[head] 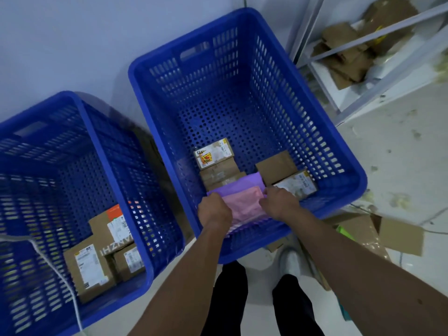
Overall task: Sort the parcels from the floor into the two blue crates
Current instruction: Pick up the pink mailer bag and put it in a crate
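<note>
Pale floor shows under two crates set against the wall. Left hand [213,212] and right hand [278,202] both grip a pink-and-purple mailer [244,202] low inside the right crate [349,170], placing it. Beyond the knuckles lie cardboard parcels [214,155]. Next, I'd judge: let go, withdraw upward.

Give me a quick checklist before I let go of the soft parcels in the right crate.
1. Both hands on the load: ok, left hand and right hand grip the pink bag and purple bag.
2. Bags inside the right crate: ok, below its rim.
3. Landing spot: not ok, boxes lie partly under the bags.
4. Room left: ok, the far floor of the crate is bare.
5. Labels on the bags: cannot tell.
</note>
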